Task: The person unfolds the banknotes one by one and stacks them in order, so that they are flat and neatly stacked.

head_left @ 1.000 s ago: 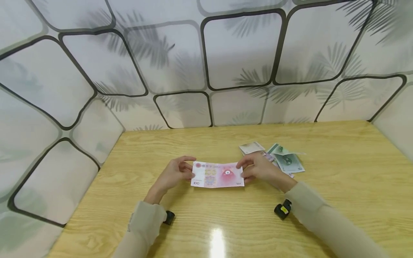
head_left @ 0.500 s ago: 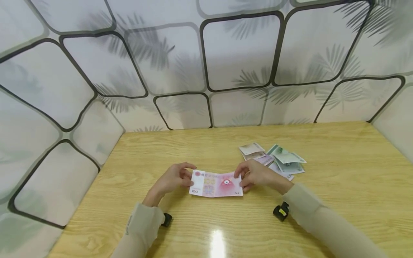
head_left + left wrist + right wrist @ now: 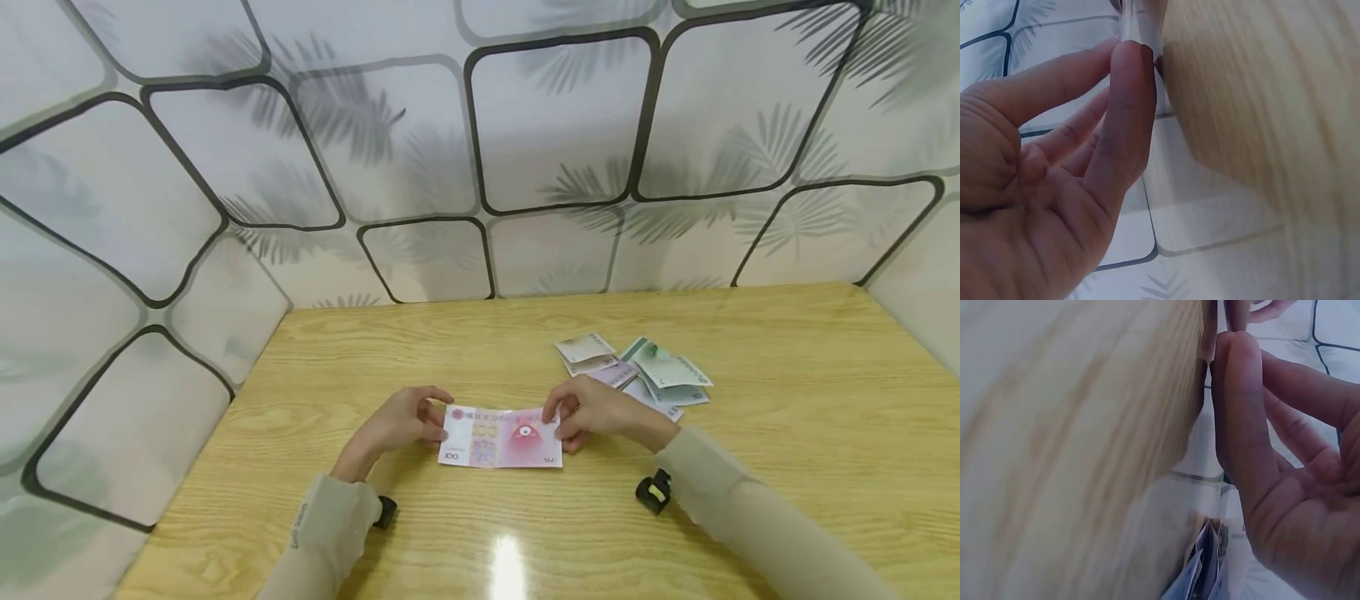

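A pink and white 100 banknote [image 3: 501, 438] lies spread between both hands in the head view, its printed face toward the camera. The left hand [image 3: 397, 423] pinches its left edge between thumb and fingers. At the right edge, the right hand [image 3: 600, 410] pinches it in the same manner. The left wrist view has the left hand [image 3: 1079, 156] with fingertips together on the thin edge of the note [image 3: 1136, 25]. In the right wrist view the right hand [image 3: 1285, 450] holds the other end, seen almost edge-on.
Several folded notes lie behind and right of the right hand: a brownish one [image 3: 587, 348], a purple one [image 3: 615, 374] and a green one [image 3: 667, 367]. They stand on the wooden table [image 3: 337, 350], which meets a patterned cloth wall [image 3: 555, 125] at the back.
Both hands have brought the pink note lower in the head view, toward the person, and it looks flatter. The folded green note shows a more raised, open flap than one second ago.
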`<state>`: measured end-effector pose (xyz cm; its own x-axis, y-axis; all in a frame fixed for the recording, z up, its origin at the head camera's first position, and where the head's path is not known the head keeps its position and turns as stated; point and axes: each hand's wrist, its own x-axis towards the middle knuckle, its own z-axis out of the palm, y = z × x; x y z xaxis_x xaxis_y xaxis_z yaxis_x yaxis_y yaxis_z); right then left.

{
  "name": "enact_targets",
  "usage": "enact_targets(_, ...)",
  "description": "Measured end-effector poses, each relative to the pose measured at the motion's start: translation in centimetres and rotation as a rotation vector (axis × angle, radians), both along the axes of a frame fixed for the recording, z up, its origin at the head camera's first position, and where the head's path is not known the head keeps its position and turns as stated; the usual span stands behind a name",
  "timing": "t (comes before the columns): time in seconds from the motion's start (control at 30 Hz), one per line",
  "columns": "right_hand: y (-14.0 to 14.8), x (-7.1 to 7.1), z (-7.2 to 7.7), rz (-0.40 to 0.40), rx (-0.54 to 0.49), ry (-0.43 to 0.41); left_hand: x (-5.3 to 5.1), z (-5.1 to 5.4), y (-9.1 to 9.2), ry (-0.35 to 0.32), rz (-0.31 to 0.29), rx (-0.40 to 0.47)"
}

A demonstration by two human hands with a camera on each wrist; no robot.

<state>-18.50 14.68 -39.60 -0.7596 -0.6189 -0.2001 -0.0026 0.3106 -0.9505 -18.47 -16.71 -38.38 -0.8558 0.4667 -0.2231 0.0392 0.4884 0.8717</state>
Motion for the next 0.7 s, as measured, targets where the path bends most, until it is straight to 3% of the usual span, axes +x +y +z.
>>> enact_targets(0.3,1.2,-0.1,0.5,-0.032,0.0,-0.01,-0.2,0.8,0.4,0.078,0.076,-0.089)
enact_targets(0.5,2.1,-0.4,1.0,0.003,0.008,0.043,-0.4,1.3,0.8,0.133,0.07,-0.093)
enact_targets(0.7,3.3,-0.6,2.1,-0.036,0.022,0.048,-0.9,1.5,1.6,0.167,0.061,-0.066)
